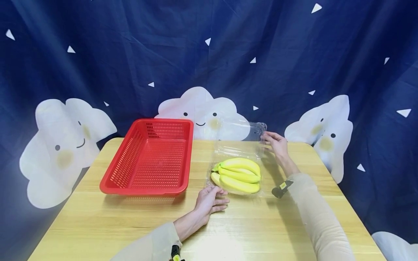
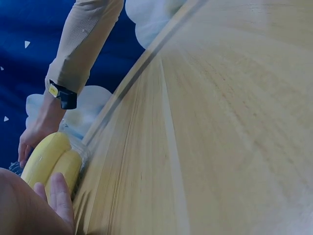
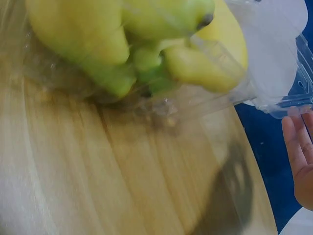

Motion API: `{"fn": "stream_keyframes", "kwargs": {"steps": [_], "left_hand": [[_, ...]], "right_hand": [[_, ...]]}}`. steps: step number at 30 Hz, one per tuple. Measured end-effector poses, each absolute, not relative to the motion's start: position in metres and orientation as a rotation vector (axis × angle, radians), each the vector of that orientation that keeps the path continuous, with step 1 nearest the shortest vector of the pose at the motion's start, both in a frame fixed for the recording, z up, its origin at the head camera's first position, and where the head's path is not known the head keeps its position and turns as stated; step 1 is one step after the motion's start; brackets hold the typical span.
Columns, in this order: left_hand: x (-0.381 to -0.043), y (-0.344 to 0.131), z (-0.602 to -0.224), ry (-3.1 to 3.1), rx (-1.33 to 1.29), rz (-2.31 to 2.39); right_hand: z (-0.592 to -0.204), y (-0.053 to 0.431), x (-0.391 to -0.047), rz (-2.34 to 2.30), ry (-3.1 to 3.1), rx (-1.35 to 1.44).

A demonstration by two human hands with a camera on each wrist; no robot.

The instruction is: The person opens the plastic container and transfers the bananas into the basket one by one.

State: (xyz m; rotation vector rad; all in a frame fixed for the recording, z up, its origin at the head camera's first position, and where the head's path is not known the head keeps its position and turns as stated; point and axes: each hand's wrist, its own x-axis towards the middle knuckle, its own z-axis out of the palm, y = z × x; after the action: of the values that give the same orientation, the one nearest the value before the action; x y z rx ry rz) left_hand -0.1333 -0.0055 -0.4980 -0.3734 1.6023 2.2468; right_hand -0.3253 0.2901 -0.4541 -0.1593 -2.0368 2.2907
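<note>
A clear plastic clamshell box (image 1: 209,181) lies on the table with its hinged lid (image 1: 238,139) raised at the back. Several yellow bananas (image 1: 240,175) with greenish ends fill its base; they also show up close in the right wrist view. My left hand (image 1: 209,204) is at the box's front left corner, thumb and fingertips near the rim and the other fingers extended. At the lid's right edge, the fingertips of my right hand (image 1: 277,145) touch the plastic. Its fingers look nearly straight in the right wrist view, where the thumb cannot be seen.
To the left of the box stands a red plastic basket (image 1: 187,170) with perforated sides. Both stand on a light wooden table (image 1: 254,224). Behind its far edge hangs a dark blue curtain (image 1: 183,47) with white clouds and triangles.
</note>
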Motion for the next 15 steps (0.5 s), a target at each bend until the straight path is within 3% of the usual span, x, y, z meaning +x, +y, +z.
{"fn": "stream_keyframes", "kwargs": {"steps": [15], "left_hand": [[-0.1335,-0.0052,-0.4981,1.608,-0.374,2.243]], "right_hand": [[-0.4644,0.2914,-0.3251,2.258,-2.166,-0.244]]}}
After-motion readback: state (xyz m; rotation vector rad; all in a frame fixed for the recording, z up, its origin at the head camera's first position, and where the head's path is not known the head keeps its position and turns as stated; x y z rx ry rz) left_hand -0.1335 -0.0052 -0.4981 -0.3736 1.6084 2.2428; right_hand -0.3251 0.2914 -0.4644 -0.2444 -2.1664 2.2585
